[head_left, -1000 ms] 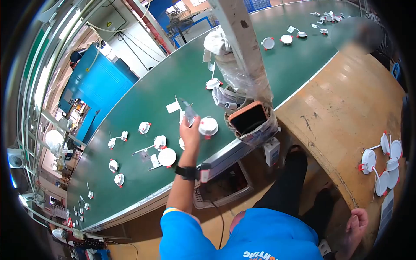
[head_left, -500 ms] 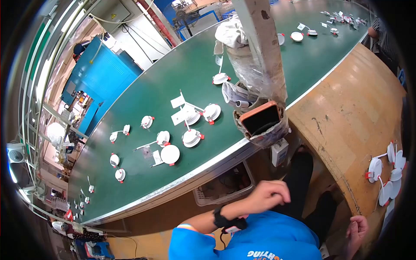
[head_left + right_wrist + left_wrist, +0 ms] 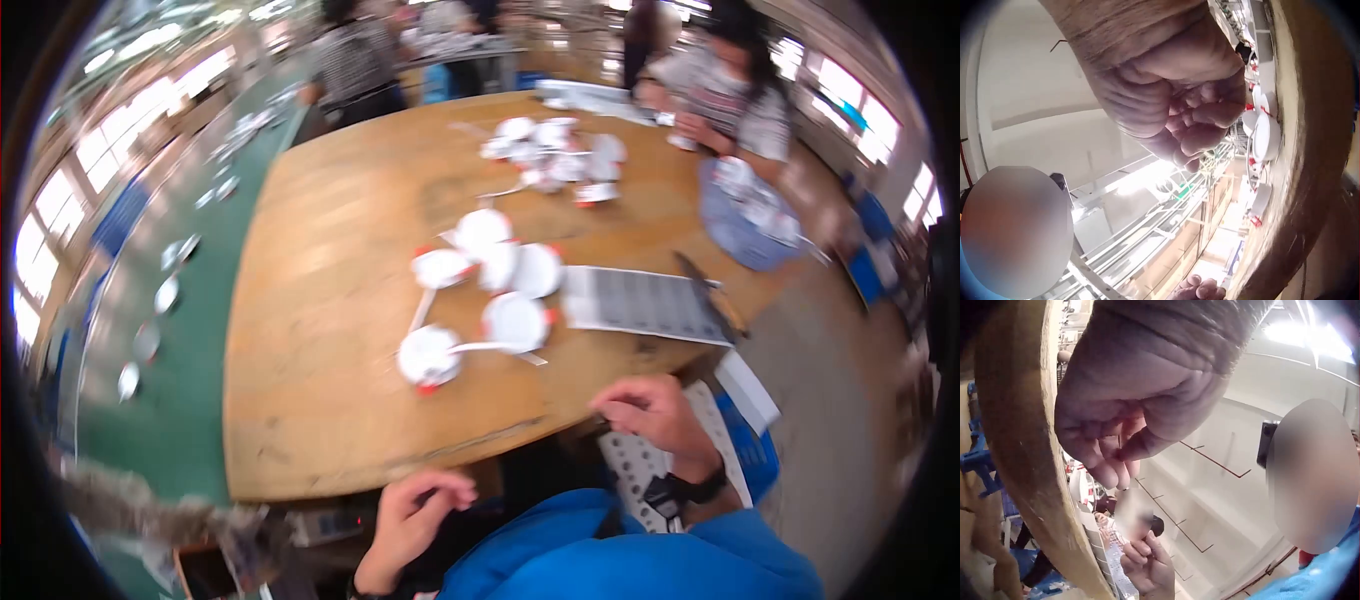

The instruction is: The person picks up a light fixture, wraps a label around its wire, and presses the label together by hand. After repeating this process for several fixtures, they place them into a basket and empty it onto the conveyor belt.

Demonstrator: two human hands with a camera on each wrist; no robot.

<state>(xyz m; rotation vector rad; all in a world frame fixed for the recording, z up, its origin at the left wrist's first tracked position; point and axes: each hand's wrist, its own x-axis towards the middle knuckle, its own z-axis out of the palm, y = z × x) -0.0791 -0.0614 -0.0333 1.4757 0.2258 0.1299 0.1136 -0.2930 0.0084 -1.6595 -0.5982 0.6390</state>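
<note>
My left hand (image 3: 412, 522) hangs just in front of the wooden table's near edge, its fingers loosely curled. To the right, my right hand (image 3: 652, 412) hovers by the same edge, also loosely curled. Both palms show nothing held in the wrist views, where the left hand (image 3: 1147, 381) and the right hand (image 3: 1160, 81) fill the upper part. Nearest to them on the table lies a group of white round downlights with red clips, among them one downlight (image 3: 429, 354) at the front left and another downlight (image 3: 517, 322) beside it.
A second downlight pile (image 3: 550, 155) lies farther back on the wooden table (image 3: 320, 350). A grey-panelled sheet (image 3: 645, 302) and a dark-bladed tool (image 3: 712, 290) lie at right. Across the table a person (image 3: 735, 95) works beside a blue basket (image 3: 745, 235). The green conveyor (image 3: 180, 420) runs along the left.
My left hand has come back from among the lights on the green conveyor to the wooden table's edge. The head view has turned right, towards the table; both hands now hang before it.
</note>
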